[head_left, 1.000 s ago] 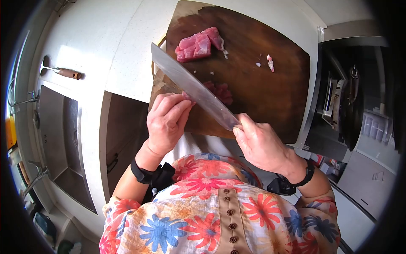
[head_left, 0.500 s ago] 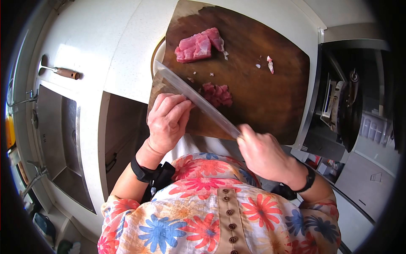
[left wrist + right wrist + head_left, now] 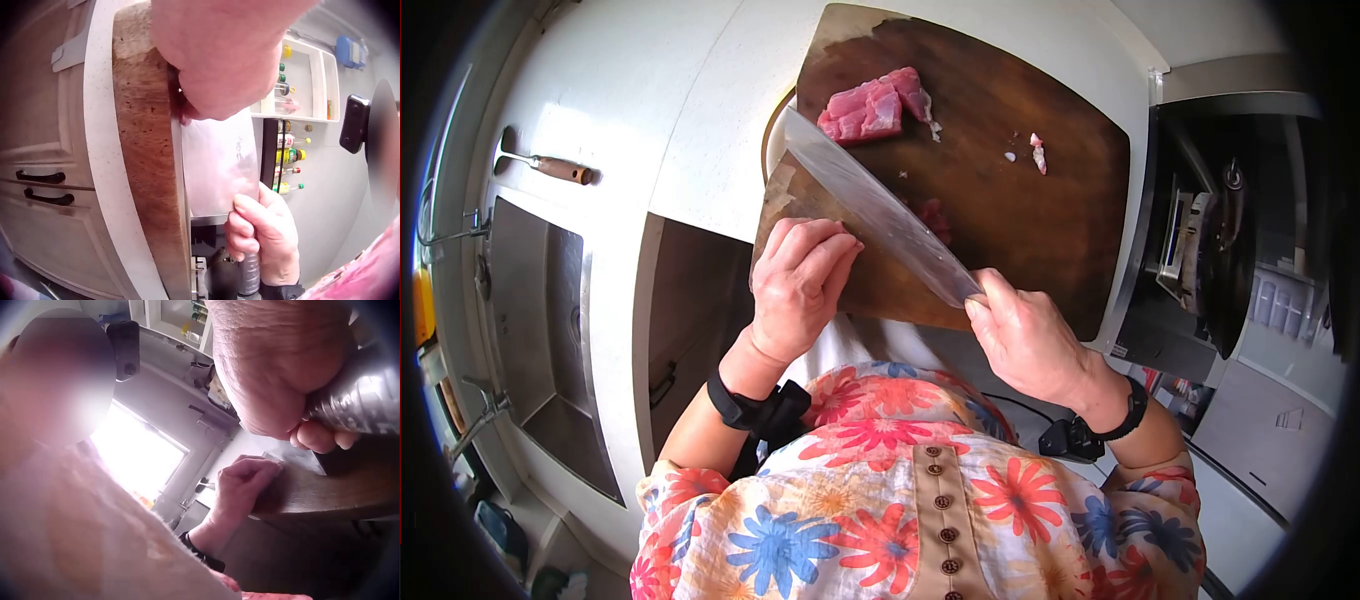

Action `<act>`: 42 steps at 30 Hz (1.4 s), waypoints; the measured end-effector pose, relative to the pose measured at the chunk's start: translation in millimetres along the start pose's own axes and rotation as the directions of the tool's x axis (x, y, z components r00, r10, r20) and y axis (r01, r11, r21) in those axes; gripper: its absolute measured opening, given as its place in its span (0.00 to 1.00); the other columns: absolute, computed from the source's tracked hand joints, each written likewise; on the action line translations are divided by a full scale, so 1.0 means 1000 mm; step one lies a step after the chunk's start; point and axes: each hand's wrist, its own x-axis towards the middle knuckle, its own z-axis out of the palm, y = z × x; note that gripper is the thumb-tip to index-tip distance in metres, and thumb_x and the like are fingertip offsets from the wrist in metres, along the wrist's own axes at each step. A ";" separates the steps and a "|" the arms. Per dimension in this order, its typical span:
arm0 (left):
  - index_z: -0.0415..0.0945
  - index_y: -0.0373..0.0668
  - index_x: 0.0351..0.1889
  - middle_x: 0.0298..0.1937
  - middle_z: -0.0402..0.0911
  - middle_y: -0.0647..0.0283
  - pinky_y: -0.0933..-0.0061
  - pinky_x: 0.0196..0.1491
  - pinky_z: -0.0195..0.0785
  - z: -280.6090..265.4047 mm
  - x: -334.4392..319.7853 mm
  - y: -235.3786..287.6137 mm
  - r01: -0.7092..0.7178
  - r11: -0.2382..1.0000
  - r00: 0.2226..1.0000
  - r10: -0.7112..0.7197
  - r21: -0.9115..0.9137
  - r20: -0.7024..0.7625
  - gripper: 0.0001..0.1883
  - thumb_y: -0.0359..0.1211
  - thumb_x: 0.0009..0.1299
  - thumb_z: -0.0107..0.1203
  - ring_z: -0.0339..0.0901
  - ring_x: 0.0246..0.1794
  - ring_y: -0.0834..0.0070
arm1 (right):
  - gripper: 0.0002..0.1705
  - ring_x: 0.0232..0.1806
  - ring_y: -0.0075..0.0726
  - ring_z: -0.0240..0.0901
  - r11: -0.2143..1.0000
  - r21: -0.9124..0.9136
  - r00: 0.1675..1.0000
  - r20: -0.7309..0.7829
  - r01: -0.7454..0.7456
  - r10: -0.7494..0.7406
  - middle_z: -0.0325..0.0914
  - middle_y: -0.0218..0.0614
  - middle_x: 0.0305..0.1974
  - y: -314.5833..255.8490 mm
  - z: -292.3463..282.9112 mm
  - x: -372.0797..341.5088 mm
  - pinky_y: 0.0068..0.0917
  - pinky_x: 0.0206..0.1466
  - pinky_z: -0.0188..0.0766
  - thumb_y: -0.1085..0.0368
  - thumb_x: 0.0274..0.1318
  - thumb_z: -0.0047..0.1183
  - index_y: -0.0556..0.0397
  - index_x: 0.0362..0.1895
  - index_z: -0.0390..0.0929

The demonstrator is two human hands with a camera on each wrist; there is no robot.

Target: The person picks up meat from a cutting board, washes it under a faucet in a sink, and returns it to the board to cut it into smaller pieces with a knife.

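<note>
My right hand [image 3: 1030, 340] grips the ribbed metal handle [image 3: 362, 403] of a broad cleaver [image 3: 880, 215]. Its blade slants across the near left of a dark wooden cutting board [image 3: 1040, 240], flat face turned upward in the head view. Left of the blade, my left hand [image 3: 800, 275] has its fingers curled down at the board's edge, pinching a small bit of meat [image 3: 185, 116], mostly hidden under the fingertips. Cut meat pieces [image 3: 936, 218] lie partly hidden behind the blade. A larger pink chunk of meat [image 3: 865, 110] sits at the board's far left.
Whitish scraps [image 3: 1038, 155] lie on the board's right side. On the white counter [image 3: 700, 120] to the left is a wooden-handled utensil [image 3: 560, 170], beyond a steel sink [image 3: 550, 320]. A stove with a dark pan [image 3: 1230, 250] stands on the right.
The cleaver came down steeply beside my left fingers half a second ago, baring the cut pieces, and has since lifted and tilted flat over them. My left hand has barely moved.
</note>
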 end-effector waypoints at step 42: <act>0.81 0.41 0.34 0.37 0.79 0.63 0.69 0.39 0.72 0.000 -0.002 -0.002 -0.010 1.000 1.000 0.010 0.015 0.009 0.12 0.19 0.53 0.62 0.76 0.37 0.64 | 0.07 0.23 0.61 0.74 0.989 -0.019 0.989 0.026 0.143 -0.143 0.72 0.52 0.17 0.000 0.010 0.025 0.50 0.26 0.70 0.69 0.61 0.44 0.60 0.37 0.61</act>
